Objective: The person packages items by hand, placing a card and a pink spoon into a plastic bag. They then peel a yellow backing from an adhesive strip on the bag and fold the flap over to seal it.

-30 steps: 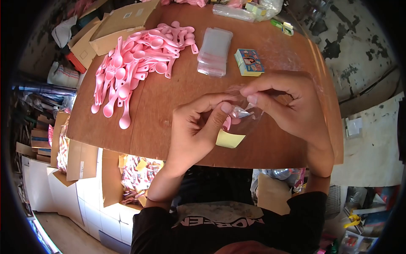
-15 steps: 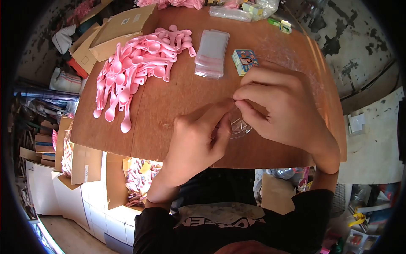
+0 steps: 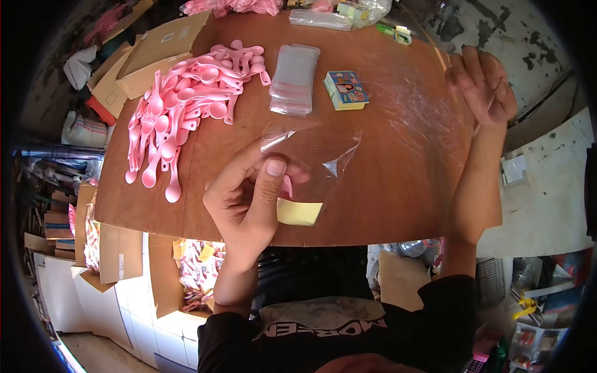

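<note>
My left hand [image 3: 244, 202] pinches a clear plastic bag [image 3: 329, 146] between thumb and fingers, above the table's near part. Inside the bag's lower part is a yellow card [image 3: 300, 212], and a bit of a pink spoon [image 3: 287, 186] shows beside my thumb; the rest of it is hidden. Raised past the table's right side, my right hand [image 3: 484, 84] has its fingers curled toward the thumb. Something thin and see-through may be between them, too faint to name. Thin clear plastic scraps [image 3: 410, 112] lie on the table to the left of that hand.
Pink spoons [image 3: 186, 105] are heaped at the table's left, by a cardboard box [image 3: 165, 53]. Flat clear bags [image 3: 295, 78] and a stack of printed cards [image 3: 346, 91] lie mid-table. A green cutter [image 3: 395, 33] rests far right. Below, a carton [image 3: 165, 273] holds filled packets.
My hands have parted. The right one has swung up and right, away from the bag; the left has moved left and turned, so the bag with its yellow card now shows.
</note>
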A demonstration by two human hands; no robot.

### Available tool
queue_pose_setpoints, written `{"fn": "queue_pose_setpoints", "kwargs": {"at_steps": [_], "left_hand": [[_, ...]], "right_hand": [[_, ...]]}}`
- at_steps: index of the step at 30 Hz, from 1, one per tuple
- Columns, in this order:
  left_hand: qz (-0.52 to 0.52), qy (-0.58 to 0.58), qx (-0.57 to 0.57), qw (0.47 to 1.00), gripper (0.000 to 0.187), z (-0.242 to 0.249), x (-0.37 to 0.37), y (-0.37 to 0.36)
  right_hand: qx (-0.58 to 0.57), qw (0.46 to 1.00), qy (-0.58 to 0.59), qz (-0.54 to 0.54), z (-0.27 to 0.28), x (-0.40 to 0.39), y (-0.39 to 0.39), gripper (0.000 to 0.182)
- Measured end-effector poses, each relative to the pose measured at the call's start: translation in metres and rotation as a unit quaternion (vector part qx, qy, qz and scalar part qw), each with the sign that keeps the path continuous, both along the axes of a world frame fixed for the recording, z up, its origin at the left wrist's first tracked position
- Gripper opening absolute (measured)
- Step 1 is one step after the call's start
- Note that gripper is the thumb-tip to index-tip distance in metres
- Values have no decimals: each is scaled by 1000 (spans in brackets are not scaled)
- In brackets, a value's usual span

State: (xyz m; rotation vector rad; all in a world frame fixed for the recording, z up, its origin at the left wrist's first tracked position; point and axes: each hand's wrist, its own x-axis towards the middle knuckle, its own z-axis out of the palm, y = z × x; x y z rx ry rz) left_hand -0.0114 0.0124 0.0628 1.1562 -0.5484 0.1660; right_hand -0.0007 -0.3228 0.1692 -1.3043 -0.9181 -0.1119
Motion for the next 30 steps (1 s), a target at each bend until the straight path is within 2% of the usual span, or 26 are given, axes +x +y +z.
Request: {"fn": "queue_pose_setpoints", "kwargs": {"at_steps": [1,2,3,4,5,7,8,10,12,14,16,17,19,20,22,25,27,29,30], "left_hand": [[11,-22,31,999,25,-1,1,0],[20,-13,14,1000,23,-3,1,-3],[14,-12,10,1000,23,-3,-1,-2],[36,-16,41,998,22,-2,0,-1],[61,-21,71,995,21,0,1,0],[63,4,56,996,19,-1,2,3],[42,12,29,999,18,-5,5,4],[21,27,12,999,17,-9,9,4],[-12,28,-35,999,15,-11,13,-2],[-10,36,-38,999,14,-10,13,-8],[-29,48,-49,997,14,-12,14,-9],[-27,48,-46,997,14,-14,15,-9],[-31,26,-68,997,16,-18,17,-9],[-29,25,-65,997,16,-16,16,-6],[-112,108,-76,985,18,-8,14,2],[-146,64,-27,987,19,-24,21,4],[-133,67,-2,989,18,-31,22,7],[-113,88,19,990,17,-34,22,6],[-104,91,24,990,16,-33,23,5]], "right_hand": [[84,987,123,-57,-18,17,-47,17],[167,949,242,-115,-45,31,-85,18],[-205,873,224,-381,-70,36,-94,21],[-533,610,157,-565,-90,40,-102,23],[-535,607,151,-567,-107,43,-111,23],[-432,489,-5,-758,-128,45,-124,25],[-438,494,-12,-751,-118,45,-108,25],[-354,641,-25,-681,-90,23,-33,29],[-291,824,91,-477,-73,3,32,34],[-368,883,-83,-281,-70,-9,76,35],[-352,904,9,-241,-66,-25,124,31],[-349,906,8,-239,-72,-27,135,31],[-243,937,101,-229,-84,-28,148,21],[-231,937,108,-237,-84,-28,152,17],[-198,943,89,-253,-89,-25,156,16],[-171,946,73,-267,-92,-24,158,15],[-178,945,75,-263,-93,-26,159,15],[-136,937,155,-282,-95,-29,160,15],[-137,937,155,-282,-96,-30,158,15]]}}
